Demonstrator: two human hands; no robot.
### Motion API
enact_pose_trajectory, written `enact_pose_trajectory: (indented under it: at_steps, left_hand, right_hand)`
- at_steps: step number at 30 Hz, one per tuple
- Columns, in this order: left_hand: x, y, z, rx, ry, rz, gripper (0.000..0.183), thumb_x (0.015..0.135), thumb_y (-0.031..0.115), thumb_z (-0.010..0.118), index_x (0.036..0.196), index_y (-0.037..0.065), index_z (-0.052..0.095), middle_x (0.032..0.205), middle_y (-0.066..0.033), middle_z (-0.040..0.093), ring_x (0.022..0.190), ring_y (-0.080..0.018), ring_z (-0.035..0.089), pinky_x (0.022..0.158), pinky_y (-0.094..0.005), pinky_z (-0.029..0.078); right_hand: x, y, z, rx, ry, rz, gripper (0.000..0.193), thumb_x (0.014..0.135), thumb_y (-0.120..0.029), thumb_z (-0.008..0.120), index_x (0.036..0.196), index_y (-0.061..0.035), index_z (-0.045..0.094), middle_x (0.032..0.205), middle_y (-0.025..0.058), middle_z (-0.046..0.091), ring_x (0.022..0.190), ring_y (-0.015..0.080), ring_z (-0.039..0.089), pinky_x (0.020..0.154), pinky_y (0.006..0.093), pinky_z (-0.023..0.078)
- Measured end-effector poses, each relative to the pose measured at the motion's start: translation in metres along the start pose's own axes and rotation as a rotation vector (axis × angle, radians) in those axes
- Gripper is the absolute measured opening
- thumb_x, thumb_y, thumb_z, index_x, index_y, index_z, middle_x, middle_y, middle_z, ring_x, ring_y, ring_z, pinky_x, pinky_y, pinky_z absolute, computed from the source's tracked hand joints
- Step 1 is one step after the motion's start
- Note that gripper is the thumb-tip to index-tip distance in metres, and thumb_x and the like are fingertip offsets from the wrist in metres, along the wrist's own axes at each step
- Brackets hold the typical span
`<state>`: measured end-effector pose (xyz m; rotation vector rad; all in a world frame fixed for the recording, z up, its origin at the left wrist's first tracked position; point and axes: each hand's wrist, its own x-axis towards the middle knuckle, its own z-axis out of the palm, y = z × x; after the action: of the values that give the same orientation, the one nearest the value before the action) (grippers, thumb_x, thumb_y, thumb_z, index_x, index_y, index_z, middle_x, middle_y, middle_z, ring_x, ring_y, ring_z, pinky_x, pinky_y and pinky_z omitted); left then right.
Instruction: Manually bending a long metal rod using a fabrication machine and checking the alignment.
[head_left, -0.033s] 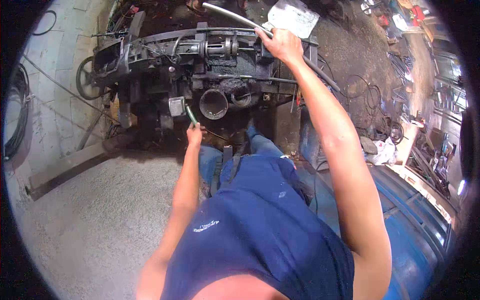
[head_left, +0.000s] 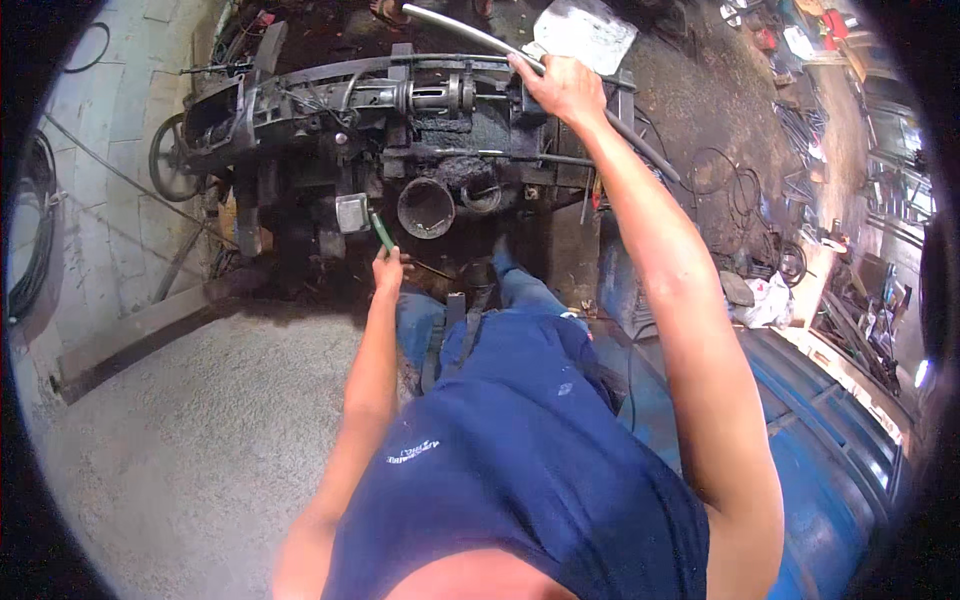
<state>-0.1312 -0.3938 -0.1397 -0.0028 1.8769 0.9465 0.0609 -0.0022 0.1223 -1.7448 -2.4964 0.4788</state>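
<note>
The step in hand seems to be a two-handed hold at the dark metal machine [head_left: 437,97], which spans the upper part of the view from ten o'clock to one; the right hand [head_left: 566,92], at one o'clock, has its grip wrapped around the long grey bar [head_left: 468,33]; that bar crosses above the machine, from just left of twelve o'clock down to two; whether it rests on the frame anywhere I cannot tell.

The left hand [head_left: 390,270], lower down towards ten o'clock, has its grip closed around the lower end of the green handle [head_left: 382,230]; a pale metal block [head_left: 353,213] sits just beside the handle's upper end, at ten o'clock, though whether the two are joined is unclear; a round open can [head_left: 403,200] stands near it at eleven o'clock, and the handwheel [head_left: 154,165] lies farther out at ten.

As I judge it, the next move calls for a firm right grip, so that the bar does not roll or swing; the left grip should stay snug, with the green handle clear of the can's rim.
</note>
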Motion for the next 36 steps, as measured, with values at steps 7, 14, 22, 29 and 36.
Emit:
enact_pose_trajectory:
  at_steps: [7,14,22,29,36]
  left_hand:
    - [0.050,-0.017,-0.008,0.584,0.095,-0.064,0.052,0.091,0.046,0.058,0.116,0.001,0.067,0.088,-0.0137,0.073,0.073,-0.0294,0.071,0.077,-0.0382,0.055]
    - [-0.017,0.115,0.009,1.190,-0.241,-0.214,0.056,0.089,0.051,0.055,0.110,0.000,0.068,0.116,-0.0232,0.065,0.113,-0.0379,0.061,0.095,-0.0471,0.048]
    - [-0.095,0.249,-0.001,1.159,0.039,0.472,0.044,0.088,0.046,0.059,0.109,0.010,0.071,0.105,-0.0214,0.069,0.102,-0.0394,0.065,0.088,-0.0476,0.051]
    - [-0.124,0.343,0.026,1.035,0.030,0.836,0.047,0.089,0.042,0.061,0.117,0.005,0.067,0.098,-0.0188,0.071,0.094,-0.0353,0.068,0.081,-0.0424,0.052]
    - [-0.119,0.324,0.042,1.086,-0.064,0.852,0.049,0.088,0.042,0.062,0.119,0.004,0.065,0.098,-0.0190,0.071,0.091,-0.0343,0.069,0.080,-0.0413,0.053]
  right_hand:
    - [0.007,-0.005,0.010,-0.039,0.027,-0.040,0.071,0.086,-0.071,0.047,0.098,-0.0069,0.074,0.092,0.0242,0.070,0.092,0.0398,0.068,0.083,0.0473,0.053]
    - [0.007,0.019,0.017,0.059,0.156,-0.118,0.066,0.086,-0.066,0.051,0.110,-0.0062,0.067,0.104,0.0181,0.067,0.102,0.0359,0.064,0.088,0.0475,0.051]
    - [-0.062,0.071,0.006,-0.017,0.270,-0.140,0.044,0.094,-0.050,0.052,0.104,-0.0074,0.061,0.097,0.0148,0.068,0.094,0.0337,0.065,0.079,0.0451,0.051]
    - [-0.072,0.094,-0.014,-0.018,0.088,-0.010,0.056,0.092,-0.062,0.046,0.094,-0.0089,0.062,0.092,0.0160,0.069,0.090,0.0358,0.067,0.075,0.0484,0.052]
    - [-0.073,0.089,-0.009,0.073,0.069,0.070,0.057,0.087,-0.060,0.056,0.109,-0.0078,0.063,0.107,0.0170,0.066,0.106,0.0326,0.062,0.089,0.0477,0.048]
